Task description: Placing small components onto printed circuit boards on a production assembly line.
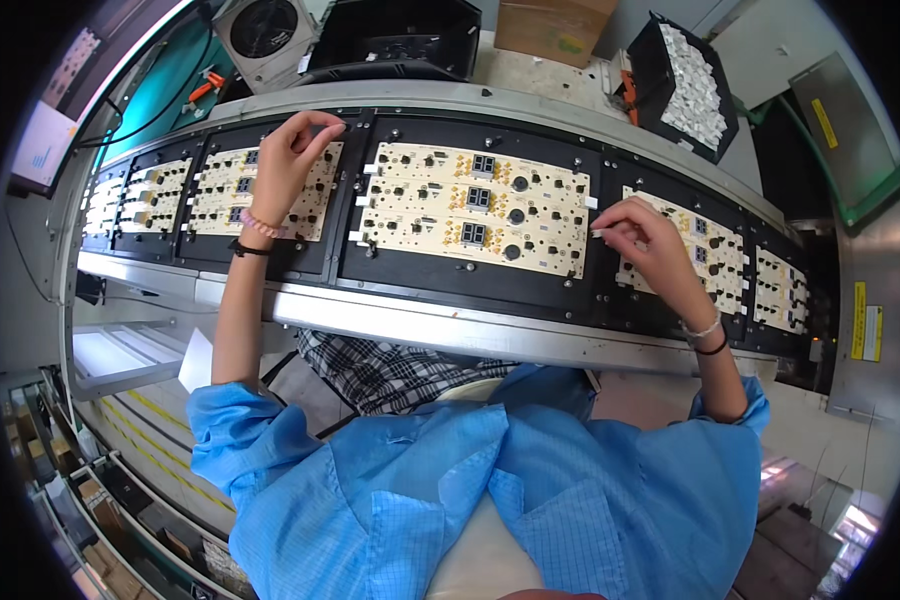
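Observation:
A cream circuit board panel (440,215) lies in a black carrier frame (410,280) in front of me, with dark digit displays, black round parts and white connectors along its edges. My left hand (288,165) is raised over the upper left of this frame, above the neighbouring board panel (315,205). Its thumb and forefinger are pinched close together; whatever is between them is too small to make out. At the panel's right edge, my right hand (645,245) pinches a small white connector (597,233) between thumb and fingertips, partly covering the right-hand board panel (710,240).
The frames sit in a row along a metal-edged conveyor (450,315). Beyond it stand a black bin of white parts (692,90), another black bin (395,40), a cardboard box (550,28) and a fan unit (265,28). Orange-handled tools (206,86) lie at the far left.

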`<move>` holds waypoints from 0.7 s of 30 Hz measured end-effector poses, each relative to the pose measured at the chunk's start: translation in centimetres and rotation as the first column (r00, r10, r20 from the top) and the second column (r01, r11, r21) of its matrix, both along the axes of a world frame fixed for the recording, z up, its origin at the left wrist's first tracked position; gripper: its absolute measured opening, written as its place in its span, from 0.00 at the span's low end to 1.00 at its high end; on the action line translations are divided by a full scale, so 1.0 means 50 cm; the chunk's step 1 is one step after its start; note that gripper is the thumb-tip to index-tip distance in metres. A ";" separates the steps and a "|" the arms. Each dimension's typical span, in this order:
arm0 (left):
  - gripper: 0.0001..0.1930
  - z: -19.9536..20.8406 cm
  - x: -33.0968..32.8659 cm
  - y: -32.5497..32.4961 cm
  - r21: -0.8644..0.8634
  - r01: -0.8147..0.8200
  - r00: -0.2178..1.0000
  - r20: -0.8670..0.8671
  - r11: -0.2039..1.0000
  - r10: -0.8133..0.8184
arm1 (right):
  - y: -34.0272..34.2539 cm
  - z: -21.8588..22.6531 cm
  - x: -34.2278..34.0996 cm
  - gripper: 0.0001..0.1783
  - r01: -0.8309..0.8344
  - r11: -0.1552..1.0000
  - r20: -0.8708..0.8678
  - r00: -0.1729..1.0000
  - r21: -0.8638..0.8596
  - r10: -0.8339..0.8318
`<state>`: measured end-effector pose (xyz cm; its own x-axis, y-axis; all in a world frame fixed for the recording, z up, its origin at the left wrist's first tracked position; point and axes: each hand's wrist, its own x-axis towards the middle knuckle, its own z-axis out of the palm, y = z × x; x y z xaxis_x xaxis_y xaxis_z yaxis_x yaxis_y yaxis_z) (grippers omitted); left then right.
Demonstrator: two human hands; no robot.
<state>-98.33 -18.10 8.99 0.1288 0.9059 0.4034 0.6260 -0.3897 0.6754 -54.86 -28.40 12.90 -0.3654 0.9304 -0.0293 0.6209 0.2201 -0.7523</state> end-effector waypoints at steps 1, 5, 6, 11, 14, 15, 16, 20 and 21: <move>0.06 0.002 -0.003 -0.001 -0.004 0.005 1.000 0.009 1.000 -0.004 | -0.003 0.003 -0.015 0.13 0.005 1.000 0.009 1.000 -0.004 -0.004; 0.06 0.010 -0.005 -0.006 -0.019 0.021 1.000 0.000 1.000 -0.021 | -0.013 0.003 -0.049 0.19 -0.044 0.975 0.224 0.975 0.216 -0.006; 0.06 0.012 -0.005 -0.008 -0.025 0.024 1.000 0.007 0.999 -0.024 | -0.012 0.000 -0.049 0.20 -0.087 0.952 0.271 0.962 0.294 0.004; 0.07 0.007 -0.007 -0.011 -0.010 0.033 0.999 -0.001 0.999 -0.034 | -0.016 0.014 -0.068 0.23 -0.157 0.939 0.436 0.900 0.306 0.009; 0.08 0.008 -0.007 -0.013 -0.017 0.055 0.998 0.008 0.998 -0.054 | -0.010 0.013 -0.069 0.22 -0.116 0.971 0.470 0.883 0.211 0.003; 0.08 0.008 -0.007 -0.014 -0.017 0.058 0.998 0.003 0.998 -0.058 | -0.010 0.010 -0.070 0.22 -0.100 0.980 0.463 0.886 0.172 0.009; 0.08 0.009 -0.007 -0.016 -0.016 0.061 0.998 -0.002 0.998 -0.061 | -0.010 0.008 -0.071 0.22 -0.085 0.987 0.455 0.890 0.134 0.015; 0.08 0.013 -0.007 -0.009 -0.024 0.077 0.997 0.030 0.997 -0.076 | -0.002 0.009 -0.063 0.22 -0.054 0.992 0.391 0.920 0.112 0.005; 0.08 0.013 -0.009 -0.011 -0.030 0.074 0.997 0.024 0.997 -0.074 | -0.003 0.004 -0.062 0.22 -0.082 0.988 0.371 0.928 0.133 0.027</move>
